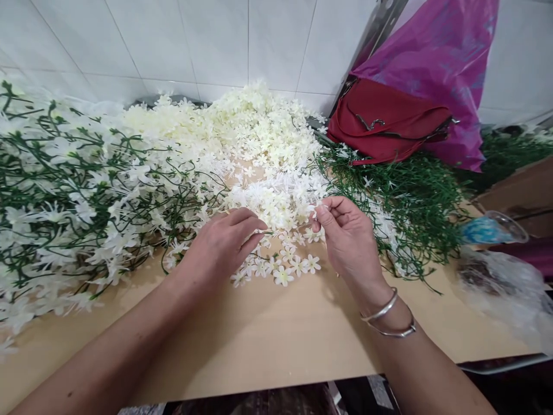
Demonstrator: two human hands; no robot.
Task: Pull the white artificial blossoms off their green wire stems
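My left hand [231,233] is closed in a pinch, with a thin, pale stem tip [266,232] poking out between thumb and fingers. Most of that stem is hidden by the hand. To its right, my right hand [348,236] pinches a small white artificial flower [317,211] between thumb and forefinger. Below and between the hands, loose flower heads [283,275] with pale yellow centres lie on the tabletop [259,340]. Just beyond the fingers spreads a heap of white stamen-like pieces and petals [298,190].
Assembled white flowers on green stems [86,202] cover the left side. Cream blossoms [268,127] are piled toward the tiled wall [276,40]. Green stems [410,196] lie at right, below a red bag [384,118] and a purple plastic bag [444,63]. Clear plastic [510,288] sits far right.
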